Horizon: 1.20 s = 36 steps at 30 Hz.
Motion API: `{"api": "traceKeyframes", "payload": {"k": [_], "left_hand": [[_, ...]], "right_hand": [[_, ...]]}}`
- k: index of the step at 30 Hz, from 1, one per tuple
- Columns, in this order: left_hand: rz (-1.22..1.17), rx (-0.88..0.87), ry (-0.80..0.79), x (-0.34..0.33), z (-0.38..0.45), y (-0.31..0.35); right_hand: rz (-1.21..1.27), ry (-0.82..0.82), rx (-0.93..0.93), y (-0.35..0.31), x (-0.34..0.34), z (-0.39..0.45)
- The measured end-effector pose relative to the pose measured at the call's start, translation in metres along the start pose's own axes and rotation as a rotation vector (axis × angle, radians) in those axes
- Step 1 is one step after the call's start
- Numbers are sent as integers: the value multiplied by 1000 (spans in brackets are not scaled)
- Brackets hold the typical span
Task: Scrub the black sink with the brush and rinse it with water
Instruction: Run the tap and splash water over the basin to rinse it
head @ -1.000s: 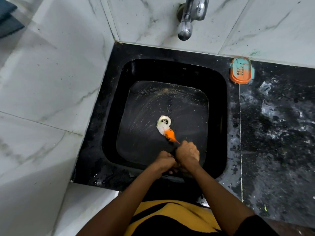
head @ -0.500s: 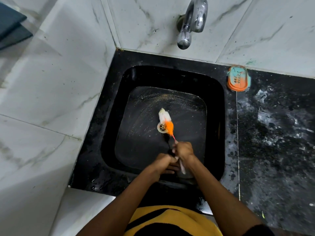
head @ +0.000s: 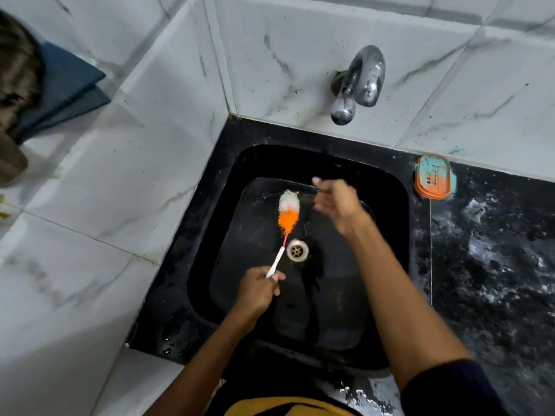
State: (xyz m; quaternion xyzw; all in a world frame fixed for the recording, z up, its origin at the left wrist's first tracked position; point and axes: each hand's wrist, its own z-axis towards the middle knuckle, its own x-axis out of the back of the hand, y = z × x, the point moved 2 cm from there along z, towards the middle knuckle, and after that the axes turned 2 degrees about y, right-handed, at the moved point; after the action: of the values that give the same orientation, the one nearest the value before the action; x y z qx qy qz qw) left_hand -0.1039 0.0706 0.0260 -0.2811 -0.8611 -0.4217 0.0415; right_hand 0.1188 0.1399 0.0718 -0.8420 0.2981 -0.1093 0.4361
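Left hand (head: 257, 288) grips brush (head: 289, 212) handle; right hand (head: 336, 199) (blurred) raised, fingers loose.

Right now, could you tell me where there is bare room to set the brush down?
The speckled black counter right of the sink, below the soap dish, is bare. The sink floor near the front wall is also free. Around the drain it is crowded: brush, left hand, right hand.

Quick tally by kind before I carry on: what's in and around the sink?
Brushes: 1, brush in left hand
Taps: 1, tap
Soap dishes: 1, soap dish
Sinks: 1, black sink
Drains: 1, drain
Total: 5
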Motion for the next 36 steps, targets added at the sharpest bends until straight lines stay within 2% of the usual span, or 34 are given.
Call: {"api": "traceKeyframes", "payload": {"k": [2, 5, 7, 11, 15, 18, 20, 22, 23, 26, 28, 30, 33, 36], "left_hand": [[0, 15, 4, 12, -2, -1], [-32, 51, -25, 24, -6, -4], [-58, 92, -56, 29, -7, -6], [-94, 165, -137, 36, -12, -11], [-57, 185, -154, 38, -15, -17], [-66, 190, -128, 39, -18, -18], [-76, 180, -96, 40, -20, -18], [-84, 168, -48, 44, -22, -19], [-88, 159, -29, 47, -23, -21], [-105, 144, 6, 53, -25, -27], [-106, 149, 16, 57, -27, -29], [-106, 147, 20, 59, -30, -29], [-98, 134, 30, 61, -30, -28], [-96, 123, 37, 63, -30, -28]], "right_hand": [[236, -90, 80, -56, 3, 15], [603, -173, 29, -117, 2, 45], [662, -151, 4, -136, -5, 63], [366, -72, 1, -139, -16, 86], [-156, 155, 230, -139, -23, 81], [-447, 359, 404, -134, -30, 74], [-568, 414, 470, -128, -31, 73], [-398, 392, 395, -117, -28, 81], [-274, 312, 306, -109, -27, 79], [304, 63, -13, -87, -29, 64], [590, -21, -87, -82, -27, 59], [677, -61, -74, -87, -24, 57], [517, -19, -112, -87, -30, 56], [485, -9, -209, -58, -35, 49]]}}
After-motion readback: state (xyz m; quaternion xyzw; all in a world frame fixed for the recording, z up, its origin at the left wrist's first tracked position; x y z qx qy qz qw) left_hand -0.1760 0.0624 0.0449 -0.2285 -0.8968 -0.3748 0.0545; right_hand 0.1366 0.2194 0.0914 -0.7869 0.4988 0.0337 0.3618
